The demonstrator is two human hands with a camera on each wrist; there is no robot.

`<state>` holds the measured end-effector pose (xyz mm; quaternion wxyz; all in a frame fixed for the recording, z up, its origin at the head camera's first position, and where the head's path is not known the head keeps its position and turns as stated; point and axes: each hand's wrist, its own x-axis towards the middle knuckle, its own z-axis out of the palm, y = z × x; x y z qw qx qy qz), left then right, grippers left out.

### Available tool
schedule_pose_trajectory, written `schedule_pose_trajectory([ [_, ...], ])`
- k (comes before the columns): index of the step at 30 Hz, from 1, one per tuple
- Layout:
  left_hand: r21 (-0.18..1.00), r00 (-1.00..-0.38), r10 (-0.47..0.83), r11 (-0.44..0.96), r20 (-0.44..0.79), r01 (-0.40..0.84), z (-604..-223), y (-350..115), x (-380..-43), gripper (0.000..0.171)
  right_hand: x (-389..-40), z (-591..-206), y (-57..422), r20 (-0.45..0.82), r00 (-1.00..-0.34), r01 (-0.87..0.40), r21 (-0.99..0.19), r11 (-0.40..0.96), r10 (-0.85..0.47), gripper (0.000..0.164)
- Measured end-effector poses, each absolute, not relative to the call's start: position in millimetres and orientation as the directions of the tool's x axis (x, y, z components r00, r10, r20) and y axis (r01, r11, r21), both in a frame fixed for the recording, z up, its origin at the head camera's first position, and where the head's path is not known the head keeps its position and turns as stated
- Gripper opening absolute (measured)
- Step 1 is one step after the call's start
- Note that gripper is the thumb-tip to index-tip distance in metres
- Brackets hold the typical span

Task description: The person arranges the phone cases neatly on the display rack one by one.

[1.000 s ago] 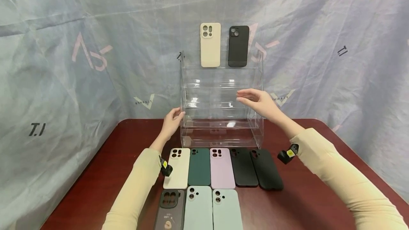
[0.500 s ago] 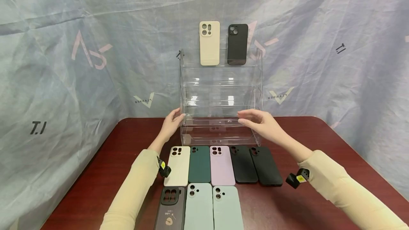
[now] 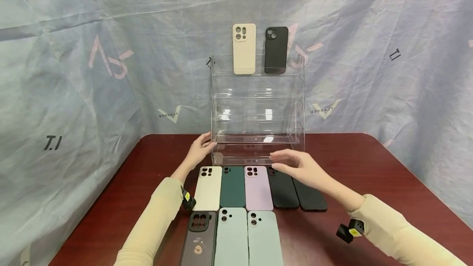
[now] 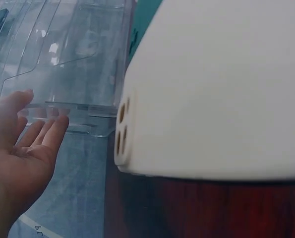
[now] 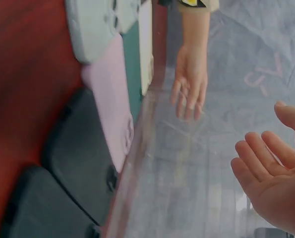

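My left hand (image 3: pixel 199 150) is at the lower left side of a clear acrylic tiered rack (image 4: pixel 88 54), fingers loosely bent at its side panel; whether they touch it is hard to tell. Nothing is in my right hand (image 3: pixel 301 167), whose relaxed fingers hover over two black phone cases (image 3: pixel 283 190), partly hiding them. Beside those lie a lilac phone case (image 3: pixel 258 190), a dark green one and a cream phone case (image 4: pixel 216 89). On the rack's top tier stand a cream phone case (image 3: pixel 244 48) and a black phone case (image 3: pixel 276 49), both upright.
A nearer row holds a smoky translucent phone case (image 3: pixel 199 239) and two pale blue-grey phone cases (image 3: pixel 232 237). The dark red table (image 3: pixel 347 159) ends at a grey printed cloth backdrop (image 3: pixel 369 73). Small cameras are strapped to both wrists.
My right hand has come down from in front of the rack's middle tiers to just above the black phone cases. The left hand stays at the rack's side. The phone cases have not moved.
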<state>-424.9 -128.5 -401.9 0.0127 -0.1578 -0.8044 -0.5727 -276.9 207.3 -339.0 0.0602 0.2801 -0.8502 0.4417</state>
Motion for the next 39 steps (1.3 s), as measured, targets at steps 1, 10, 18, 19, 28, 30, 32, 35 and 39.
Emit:
schedule_pose_trajectory([
  [1,0.915,-0.950,0.239,0.300,0.202,0.270,-403.2,-128.2,-424.0,0.062,-274.1,-342.3,206.7,0.348,-0.835,-0.529,-0.720,0.449,-0.426,0.032],
  [10,0.900,-0.948,0.229,0.326,0.222,0.290,-408.4,-127.2,-422.5,0.057,-254.1,-369.8,202.4,0.327,-0.842,-0.519,-0.710,0.477,-0.429,0.032],
  [18,0.892,-0.951,0.226,0.354,0.211,0.282,-408.5,-127.5,-422.3,0.057,-241.1,-390.7,201.9,0.292,-0.826,-0.529,-0.698,0.483,-0.482,0.034],
  [19,0.892,-0.952,0.226,0.358,0.206,0.278,-409.0,-128.1,-422.0,0.057,-239.6,-393.6,202.0,0.281,-0.825,-0.525,-0.703,0.479,-0.491,0.035],
  [28,0.891,-0.956,0.227,0.372,0.184,0.260,-411.9,-130.7,-420.8,0.057,-231.9,-415.6,204.2,0.175,-0.798,-0.475,-0.772,0.423,-0.577,0.044],
  [30,0.889,-0.956,0.227,0.377,0.184,0.261,-412.4,-130.8,-421.5,0.057,-231.6,-418.5,204.8,0.153,-0.788,-0.465,-0.783,0.413,-0.597,0.044],
  [32,0.886,-0.956,0.227,0.382,0.187,0.264,-412.6,-130.8,-421.5,0.057,-231.6,-421.3,205.0,0.147,-0.780,-0.470,-0.779,0.415,-0.608,0.043],
  [35,0.882,-0.955,0.229,0.388,0.190,0.269,-413.0,-131.1,-419.6,0.057,-230.1,-424.4,205.0,0.138,-0.776,-0.469,-0.778,0.417,-0.616,0.041],
  [39,0.879,-0.954,0.230,0.391,0.192,0.271,-411.6,-130.5,-416.9,0.057,-228.0,-424.4,205.5,0.128,-0.779,-0.466,-0.773,0.430,-0.614,0.039],
])
